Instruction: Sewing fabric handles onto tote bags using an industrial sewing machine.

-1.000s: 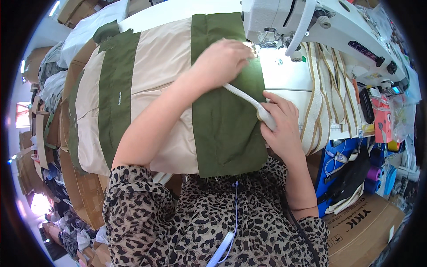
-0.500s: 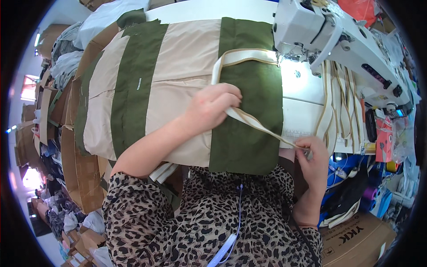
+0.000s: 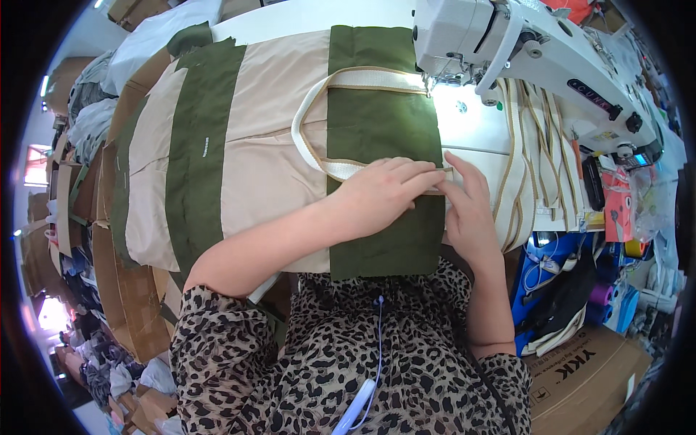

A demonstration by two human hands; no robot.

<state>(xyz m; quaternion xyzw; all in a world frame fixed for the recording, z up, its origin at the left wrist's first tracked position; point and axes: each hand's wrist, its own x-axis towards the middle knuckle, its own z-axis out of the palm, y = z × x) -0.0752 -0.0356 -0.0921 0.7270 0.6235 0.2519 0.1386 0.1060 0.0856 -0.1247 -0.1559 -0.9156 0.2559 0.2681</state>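
Observation:
A white webbing strap (image 3: 308,138) with tan edges loops over the panelled green and beige fabric (image 3: 275,87). Its upper end runs under the needle area of the white sewing machine (image 3: 464,43). My left hand (image 3: 388,192) lies across the lower run of the strap, fingers together, holding it against the dark green panel. Beside the fabric's right edge, my right hand (image 3: 471,210) meets the left fingertips and holds the strap's short end between thumb and forefinger. Part of the strap is hidden beneath my left hand.
More tan-edged straps (image 3: 533,159) hang over the table at the right. An open cardboard box (image 3: 130,290) stands left of the fabric, and another carton (image 3: 587,384) sits low at the right. A blue bin (image 3: 529,283) is below the table edge.
My left hand has moved right and down along the strap. My right hand has brought the strap's end up to the fabric's right edge. The strap now curves in a wider loop.

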